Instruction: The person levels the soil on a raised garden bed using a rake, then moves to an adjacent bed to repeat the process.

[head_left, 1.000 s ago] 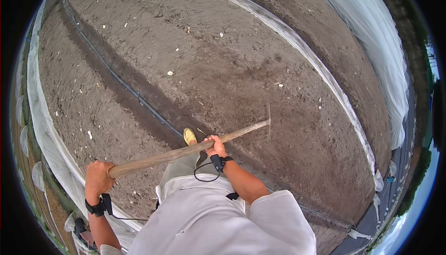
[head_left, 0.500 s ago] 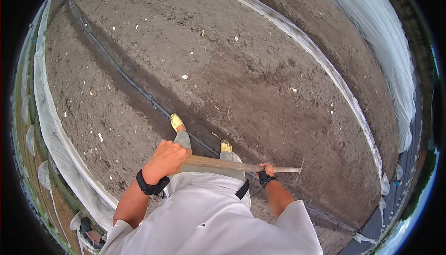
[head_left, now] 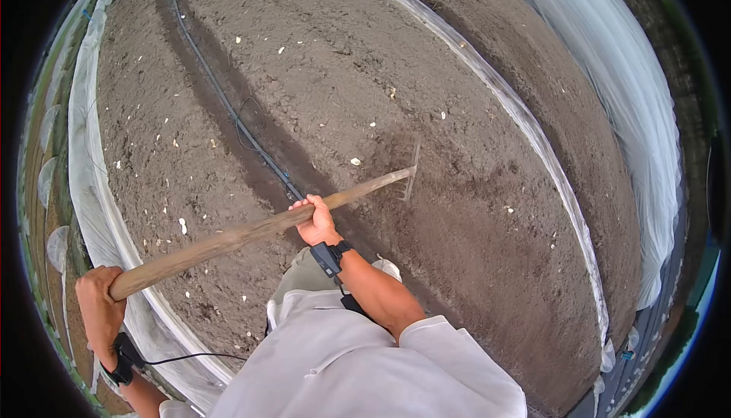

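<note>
A rake (head_left: 221,244) with a thick wooden handle slants across the view, from lower left up to the right. My left hand (head_left: 101,307) is closed around the butt end of the handle. Farther along, my right hand (head_left: 317,221) grips the shaft, knuckles partly hidden beneath it. At the far end, the toothed rake head (head_left: 413,168) is over the brown soil (head_left: 472,266), slightly blurred. Darker, smoother soil lies to the right of the teeth.
A dark hose (head_left: 221,98) runs along a furrow in front of me. White plastic sheeting (head_left: 95,189) borders the bed on the left, and a strip (head_left: 525,117) edges it on the right. Bunched covering (head_left: 617,98) lies beyond. Small pale bits dot the soil.
The rake has swung forward: its head went from low right to the upper middle. My left hand moved out to the lower left, and my right hand moved left and forward.
</note>
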`<state>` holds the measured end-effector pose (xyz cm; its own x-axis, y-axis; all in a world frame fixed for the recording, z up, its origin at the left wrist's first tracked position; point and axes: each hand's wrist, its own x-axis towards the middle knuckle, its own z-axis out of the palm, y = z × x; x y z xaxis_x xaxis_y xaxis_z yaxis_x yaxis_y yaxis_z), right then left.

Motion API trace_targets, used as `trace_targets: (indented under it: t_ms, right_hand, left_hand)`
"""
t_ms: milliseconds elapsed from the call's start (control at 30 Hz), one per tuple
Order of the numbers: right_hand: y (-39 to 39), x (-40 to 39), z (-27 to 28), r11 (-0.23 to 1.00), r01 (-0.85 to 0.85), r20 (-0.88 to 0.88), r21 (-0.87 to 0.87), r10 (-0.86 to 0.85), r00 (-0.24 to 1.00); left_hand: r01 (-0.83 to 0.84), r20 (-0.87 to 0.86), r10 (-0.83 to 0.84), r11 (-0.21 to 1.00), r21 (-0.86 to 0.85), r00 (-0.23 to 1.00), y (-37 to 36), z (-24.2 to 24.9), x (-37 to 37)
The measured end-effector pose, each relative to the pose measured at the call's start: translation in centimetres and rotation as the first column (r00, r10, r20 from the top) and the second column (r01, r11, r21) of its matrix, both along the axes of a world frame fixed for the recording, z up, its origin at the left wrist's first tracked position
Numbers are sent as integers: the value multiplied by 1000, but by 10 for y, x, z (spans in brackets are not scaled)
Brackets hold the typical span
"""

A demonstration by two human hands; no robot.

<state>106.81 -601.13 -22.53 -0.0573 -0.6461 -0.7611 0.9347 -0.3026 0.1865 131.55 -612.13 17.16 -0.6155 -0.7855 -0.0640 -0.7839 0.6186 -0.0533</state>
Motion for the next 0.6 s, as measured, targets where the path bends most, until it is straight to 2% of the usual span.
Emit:
trace_targets:
  t_ms: [100, 167, 233, 267, 300, 367, 400, 467, 500, 533, 567, 600]
  right_hand:
    - [-11, 18, -18, 997, -78, -114, 15, 80, 990]
    - [-21, 52, -16, 977, -176, -101, 118, 188, 977]
    - [-39, 104, -26, 935, -332, 12, 128, 333, 943]
    - [-48, 130, -22, 911, -400, 60, 104, 396, 916]
    - [-57, 155, -17, 881, -466, 108, 76, 458, 883]
    - [-69, 201, -28, 850, -525, 212, -43, 521, 827]
    - [-67, 214, -37, 845, -533, 222, -44, 529, 819]
    - [-58, 225, -62, 820, -565, 260, -89, 566, 782]
    - [-44, 215, -83, 811, -580, 240, -77, 580, 779]
    - [-25, 200, -119, 834, -552, 302, -23, 532, 791]
    - [-3, 165, -129, 859, -509, 306, 50, 472, 827]
    - [18, 134, -145, 887, -450, 206, 106, 424, 882]
  left_hand:
    - [-130, -12, 132, 987, 97, 991, 15, -42, 59]
    - [-209, 81, 202, 975, 78, 976, 22, -52, 105]
    - [-339, 185, 325, 939, 50, 927, 18, -40, 148]
    - [-305, 129, 307, 952, -37, 943, 17, -31, 163]
    - [-340, 176, 342, 939, -44, 923, 10, -25, 195]
    - [-396, 211, 403, 915, -72, 891, 0, -11, 225]
    - [-405, 221, 411, 911, -72, 884, -4, -11, 231]
    - [-375, 312, 343, 926, 46, 886, -17, -21, 231]
    - [-312, 350, 256, 943, 115, 901, -21, -43, 227]
    - [-248, 386, 159, 949, 192, 909, -23, -74, 223]
    - [-212, 376, 121, 954, 212, 919, -24, -108, 209]
    - [-177, 360, 86, 958, 227, 929, -21, -143, 189]
